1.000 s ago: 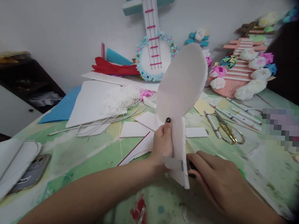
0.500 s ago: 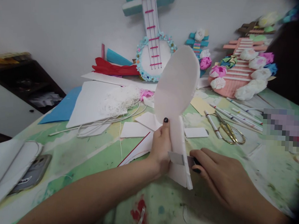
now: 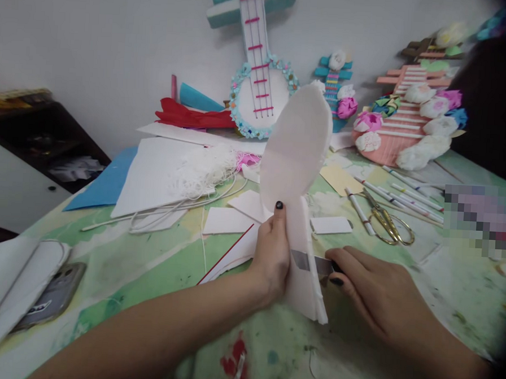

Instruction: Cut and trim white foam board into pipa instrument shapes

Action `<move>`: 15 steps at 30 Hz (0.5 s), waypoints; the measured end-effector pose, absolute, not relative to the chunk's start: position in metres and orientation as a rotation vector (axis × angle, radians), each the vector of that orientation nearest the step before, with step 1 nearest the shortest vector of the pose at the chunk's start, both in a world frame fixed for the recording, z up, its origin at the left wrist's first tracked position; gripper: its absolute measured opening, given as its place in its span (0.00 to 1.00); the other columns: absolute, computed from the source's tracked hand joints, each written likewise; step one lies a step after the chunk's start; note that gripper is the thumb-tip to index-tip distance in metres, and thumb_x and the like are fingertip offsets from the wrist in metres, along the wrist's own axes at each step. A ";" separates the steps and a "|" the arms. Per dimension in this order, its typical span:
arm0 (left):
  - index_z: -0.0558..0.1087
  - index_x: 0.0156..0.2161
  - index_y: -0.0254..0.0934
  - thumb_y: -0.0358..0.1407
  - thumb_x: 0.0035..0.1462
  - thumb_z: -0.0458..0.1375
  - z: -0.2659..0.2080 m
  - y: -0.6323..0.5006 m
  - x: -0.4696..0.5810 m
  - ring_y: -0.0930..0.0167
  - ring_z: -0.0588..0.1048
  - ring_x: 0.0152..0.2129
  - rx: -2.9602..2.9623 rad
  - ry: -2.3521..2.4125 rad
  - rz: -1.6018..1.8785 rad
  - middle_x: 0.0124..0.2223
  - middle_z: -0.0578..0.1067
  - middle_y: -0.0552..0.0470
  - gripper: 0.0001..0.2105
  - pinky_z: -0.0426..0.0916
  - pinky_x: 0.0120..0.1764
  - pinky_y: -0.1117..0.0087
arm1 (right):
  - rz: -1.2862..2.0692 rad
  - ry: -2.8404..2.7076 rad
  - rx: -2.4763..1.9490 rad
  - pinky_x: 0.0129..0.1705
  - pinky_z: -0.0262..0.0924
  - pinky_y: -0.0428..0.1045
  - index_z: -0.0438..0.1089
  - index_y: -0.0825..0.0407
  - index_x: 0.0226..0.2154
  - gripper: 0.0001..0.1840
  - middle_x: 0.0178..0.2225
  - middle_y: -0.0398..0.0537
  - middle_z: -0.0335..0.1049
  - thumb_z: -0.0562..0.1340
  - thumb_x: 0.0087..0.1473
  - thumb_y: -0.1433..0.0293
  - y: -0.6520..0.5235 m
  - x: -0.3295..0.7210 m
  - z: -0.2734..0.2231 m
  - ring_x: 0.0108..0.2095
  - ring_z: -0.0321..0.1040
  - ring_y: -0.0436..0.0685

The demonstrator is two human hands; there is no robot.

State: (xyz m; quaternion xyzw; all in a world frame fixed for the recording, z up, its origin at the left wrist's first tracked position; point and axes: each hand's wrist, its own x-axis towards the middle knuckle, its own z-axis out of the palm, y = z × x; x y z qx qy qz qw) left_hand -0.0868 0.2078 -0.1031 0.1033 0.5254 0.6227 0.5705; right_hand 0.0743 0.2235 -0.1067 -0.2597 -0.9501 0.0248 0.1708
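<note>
Upright over the table is a white foam board cutout (image 3: 297, 141), with a broad oval top and a narrow straight lower part. My left hand (image 3: 273, 253) grips it at the narrow part, thumb up along its face. In my right hand (image 3: 373, 289) is a knife (image 3: 302, 261), its dark handle mostly hidden by my fingers. The flat metal blade lies crosswise at the cutout's right edge, with its tip end showing on the near face beside my left hand. Rough, uneven foam runs along that edge below the oval.
Gold-handled scissors (image 3: 389, 222) and several marker pens (image 3: 405, 200) lie on the right. Tangled white string (image 3: 212, 167) and white board sheets (image 3: 152, 173) are behind on the left, a phone (image 3: 54, 295) nearer. Decorated craft instruments (image 3: 262, 94) stand against the wall.
My right hand and the knife have shifted slightly to the right, so less blade shows past the edge. The cutout's oval top has turned and tipped a little; my left hand keeps its grip.
</note>
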 end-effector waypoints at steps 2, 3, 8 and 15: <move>0.70 0.32 0.35 0.53 0.55 0.51 -0.103 0.208 -0.087 0.75 0.63 0.15 0.250 1.219 1.464 0.18 0.65 0.57 0.20 0.60 0.24 0.74 | 0.078 -2.697 -0.738 0.24 0.53 0.47 0.62 0.53 0.37 0.17 0.26 0.46 0.64 0.42 0.64 0.65 0.224 0.075 -0.107 0.24 0.63 0.54; 0.70 0.32 0.36 0.53 0.55 0.51 -0.104 0.207 -0.087 0.75 0.64 0.16 0.267 1.207 1.472 0.19 0.66 0.57 0.20 0.61 0.24 0.74 | 0.081 -2.696 -0.741 0.24 0.53 0.47 0.62 0.52 0.37 0.17 0.26 0.46 0.64 0.42 0.64 0.65 0.224 0.075 -0.108 0.24 0.63 0.54; 0.69 0.30 0.35 0.54 0.56 0.49 -0.108 0.208 -0.088 0.76 0.62 0.15 0.387 1.179 1.547 0.19 0.64 0.57 0.21 0.60 0.23 0.74 | 0.087 -2.673 -0.744 0.24 0.52 0.47 0.62 0.53 0.38 0.15 0.27 0.46 0.64 0.43 0.63 0.66 0.220 0.073 -0.111 0.24 0.62 0.54; 0.63 0.26 0.37 0.57 0.51 0.53 -0.118 0.206 -0.086 0.77 0.59 0.16 0.524 1.170 1.602 0.18 0.60 0.59 0.22 0.56 0.22 0.75 | 0.077 -2.657 -0.741 0.24 0.52 0.48 0.61 0.53 0.38 0.15 0.27 0.47 0.64 0.43 0.64 0.65 0.214 0.069 -0.109 0.24 0.62 0.54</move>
